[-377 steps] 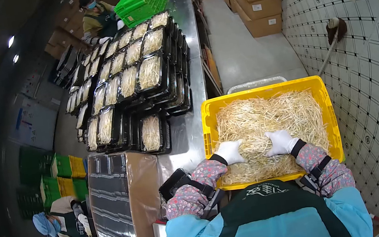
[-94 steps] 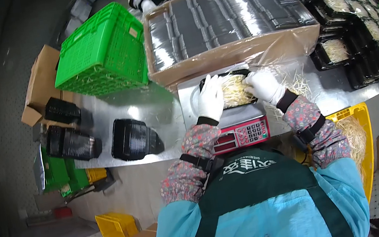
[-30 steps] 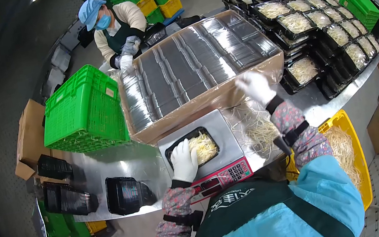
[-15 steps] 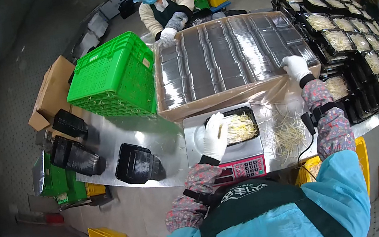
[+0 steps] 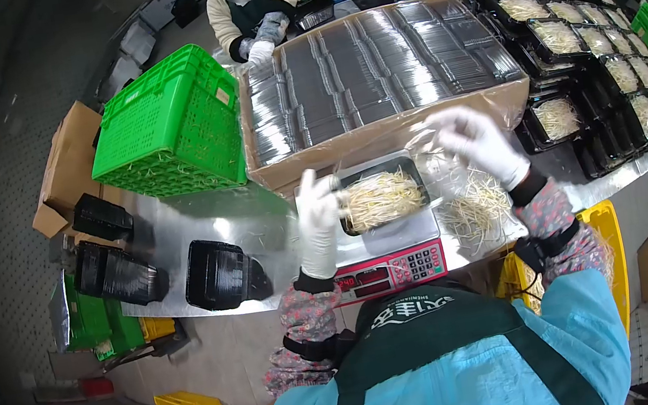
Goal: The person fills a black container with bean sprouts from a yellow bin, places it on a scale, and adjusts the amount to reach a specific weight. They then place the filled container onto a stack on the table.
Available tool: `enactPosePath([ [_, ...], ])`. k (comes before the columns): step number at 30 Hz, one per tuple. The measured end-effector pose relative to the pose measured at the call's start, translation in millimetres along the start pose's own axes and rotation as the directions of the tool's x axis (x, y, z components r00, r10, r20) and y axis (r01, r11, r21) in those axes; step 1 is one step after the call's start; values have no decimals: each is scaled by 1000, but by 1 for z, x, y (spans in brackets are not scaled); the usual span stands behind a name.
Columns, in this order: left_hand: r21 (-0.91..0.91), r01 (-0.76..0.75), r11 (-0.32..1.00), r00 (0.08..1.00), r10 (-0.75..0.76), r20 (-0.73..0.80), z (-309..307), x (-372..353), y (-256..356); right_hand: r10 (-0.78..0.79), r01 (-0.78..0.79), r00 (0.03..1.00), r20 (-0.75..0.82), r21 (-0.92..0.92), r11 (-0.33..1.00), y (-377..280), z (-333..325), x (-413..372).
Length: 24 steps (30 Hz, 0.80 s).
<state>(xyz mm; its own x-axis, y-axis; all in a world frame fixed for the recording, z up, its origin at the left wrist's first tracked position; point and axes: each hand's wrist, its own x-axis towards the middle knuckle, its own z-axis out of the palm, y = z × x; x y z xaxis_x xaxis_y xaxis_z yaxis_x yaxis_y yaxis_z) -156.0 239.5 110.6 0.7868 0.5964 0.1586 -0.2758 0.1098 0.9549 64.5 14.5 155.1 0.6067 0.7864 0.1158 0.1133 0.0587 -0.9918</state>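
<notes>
A black plastic tray (image 5: pixel 419 179) filled with bean sprouts (image 5: pixel 381 198) rests on a scale with a red keypad panel (image 5: pixel 390 271). Left of the tray, my left hand (image 5: pixel 318 227), in a white glove, is raised with its fingers apart and nothing in them. My right hand (image 5: pixel 478 146), also gloved, is above the table to the right of the tray. Its fingers pinch a clear plastic lid (image 5: pixel 432 158), blurred and hard to outline. Below that hand lies a loose heap of sprouts (image 5: pixel 478 210).
A carton (image 5: pixel 381 136) of stacked clear lids stands behind the scale, beside a green crate (image 5: pixel 167 121). Stacked black trays (image 5: pixel 221 274) are at the left. Filled trays (image 5: pixel 557 38) are piled at the right. Across the carton a co-worker (image 5: pixel 259 9) works in gloves.
My right hand has come from the carton's right end toward the tray, bringing a clear lid. My left hand has moved left off the sprouts and opened. The view has shifted slightly.
</notes>
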Motion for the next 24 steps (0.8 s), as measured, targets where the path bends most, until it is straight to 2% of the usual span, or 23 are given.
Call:
enactPosePath([
  [2, 170, 222, 960, 970, -235, 58, -11, -11, -16, 60, -61, 998, 17, 115, 991, 46, 30, -10],
  [4, 215, 201, 956, 978, -210, 18, -27, -12, -41, 41, -42, 999, -8, -64, 997, 82, 41, -14],
  [5, 237, 194, 952, 980, -199, -2, -33, -10, -53, -62, 48, 996, -62, -211, 976, 95, 45, -9],
  [6, 386, 68, 920, 998, -68, -13, -35, -5, -61, -169, 123, 981, -100, -356, 926, 108, 49, -4],
  [7, 525, -51, 849, 998, 64, -6, -34, 4, -67, -276, 184, 954, -119, -496, 849, 115, 53, 1],
  [8, 650, -161, 743, 981, 194, 22, -35, 15, -74, -206, 96, 969, -134, -566, 819, 121, 51, 9],
  [9, 778, -211, 592, 959, 279, 48, -42, 31, -90, -203, 68, 971, -129, -661, 747, 124, 51, 16],
  [10, 929, -210, 306, 942, 318, 108, -41, 39, -88, -201, 42, 972, -124, -748, 663, 124, 52, 24],
  [11, 953, -156, 260, 961, 263, 85, -43, 42, -93, -39, -56, 995, -97, -813, 580, 123, 53, 31],
  [12, 972, -102, 210, 976, 208, 58, -44, 45, -96, -17, -87, 992, -124, -777, 623, 123, 55, 34],
  [13, 950, 0, 312, 998, 55, -18, -46, 44, -95, 7, -118, 988, -151, -738, 664, 125, 57, 34],
  [14, 813, 27, 582, 1000, -16, -21, -52, 44, -99, 34, -150, 983, -178, -696, 702, 128, 58, 34],
  [15, 721, 37, 692, 999, -38, -14, -66, 45, -124, -28, -75, 981, -190, -511, 856, 150, 57, 34],
  [16, 616, 49, 787, 998, -62, 0, -78, 47, -146, 48, -114, 977, -207, -320, 940, 164, 57, 38],
  [17, 453, 153, 878, 987, -155, -32, -79, 46, -148, 127, -154, 969, -211, -117, 981, 176, 57, 39],
  [18, 269, 257, 928, 966, -253, -50, -79, 44, -149, 206, -192, 959, -195, 89, 977, 186, 57, 39],
  [19, 74, 353, 933, 935, -350, -49, -81, 42, -153, 220, -190, 953, -207, 154, 970, 192, 59, 42],
  [22, -63, 273, 960, 949, -280, -148, -70, 44, -164, 220, -204, 950, -221, 94, 975, 196, 58, 46],
  [23, -79, 339, 938, 921, -348, -177, -70, 42, -164, 177, -163, 958, -226, 83, 983, 196, 58, 44],
  [24, -66, 323, 944, 926, -330, -182, -71, 43, -167, 186, -172, 956, -228, 80, 982, 198, 58, 44],
])
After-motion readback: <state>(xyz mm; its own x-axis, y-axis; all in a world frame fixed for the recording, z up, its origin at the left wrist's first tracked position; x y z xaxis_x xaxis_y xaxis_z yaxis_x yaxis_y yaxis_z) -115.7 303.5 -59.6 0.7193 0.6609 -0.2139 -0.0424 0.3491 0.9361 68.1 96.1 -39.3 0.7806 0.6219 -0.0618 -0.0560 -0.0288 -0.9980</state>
